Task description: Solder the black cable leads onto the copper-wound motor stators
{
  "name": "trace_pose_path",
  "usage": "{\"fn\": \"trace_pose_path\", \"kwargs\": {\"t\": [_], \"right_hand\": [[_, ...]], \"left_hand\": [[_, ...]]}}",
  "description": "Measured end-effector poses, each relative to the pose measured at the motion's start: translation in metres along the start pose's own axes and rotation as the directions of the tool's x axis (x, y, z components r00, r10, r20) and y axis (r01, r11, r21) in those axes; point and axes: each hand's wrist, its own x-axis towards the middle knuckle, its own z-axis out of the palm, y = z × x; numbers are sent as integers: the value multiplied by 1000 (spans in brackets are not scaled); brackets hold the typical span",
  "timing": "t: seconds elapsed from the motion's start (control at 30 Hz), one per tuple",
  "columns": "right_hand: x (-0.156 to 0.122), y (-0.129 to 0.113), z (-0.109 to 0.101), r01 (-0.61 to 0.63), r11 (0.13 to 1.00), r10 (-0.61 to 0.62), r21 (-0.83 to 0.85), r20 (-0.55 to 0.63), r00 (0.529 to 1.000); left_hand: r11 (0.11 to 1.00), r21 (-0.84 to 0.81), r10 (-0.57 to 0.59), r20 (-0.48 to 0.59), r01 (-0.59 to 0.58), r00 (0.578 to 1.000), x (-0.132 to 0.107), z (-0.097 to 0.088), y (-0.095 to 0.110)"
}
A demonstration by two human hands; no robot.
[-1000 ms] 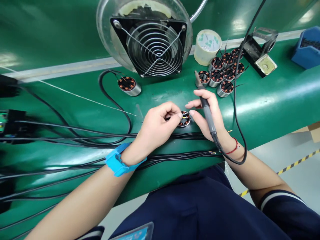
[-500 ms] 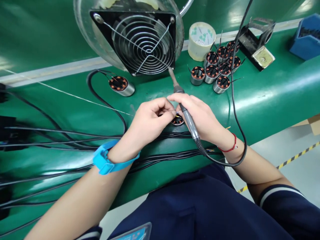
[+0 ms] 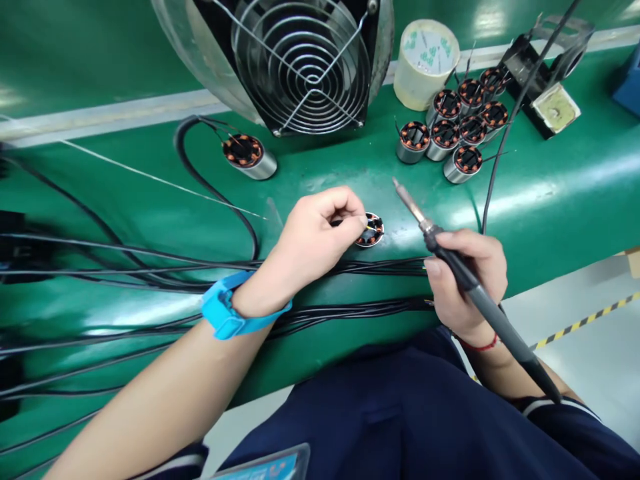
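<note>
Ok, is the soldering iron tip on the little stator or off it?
Off it. The tip of the soldering iron is held clear of the stator, green bench showing between them; the right hand grips its handle.

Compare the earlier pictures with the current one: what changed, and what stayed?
The right hand, gripping the soldering iron, drew back from the stator toward the person, tip aimed at it. The left hand still pinches the yellow lead at the stator. Fan and spare stators unmoved.

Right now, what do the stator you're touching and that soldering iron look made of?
Stator: shiny silvery rim, likely metal; coppery windings, probably copper wire. Soldering iron: bare metal tip, matte black grip, plastic or rubber.
</note>
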Motion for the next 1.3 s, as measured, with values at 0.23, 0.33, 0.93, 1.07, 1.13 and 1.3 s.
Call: {"fn": "trace_pose_path", "kwargs": {"t": [0.23,0.33,0.93,1.07,1.13,1.3], "right_hand": [[-4,3,4,86,996,-86,-18,24,996],[-4,1,4,71,997,-70,-25,36,997],[-10,-1,3,-10,996,1,83,111,994],[-10,1,4,16,997,-21,77,58,998],[-9,2,3,-3,999,0,48,49,999],[8,4,-7,-80,995,94,-61,279,956]], "left_hand": [[999,-7,39,14,-39,999,2,0,-1],[999,-15,47,9,-47,999,2,0,0],[1000,16,-19,-29,20,999,-1,0,3],[1000,-3,15,-38,-15,999,-1,1,2],[1000,-10,28,-39,-28,999,-1,1,2],[1000,14,1,-28,0,1000,0,1,2]]}}
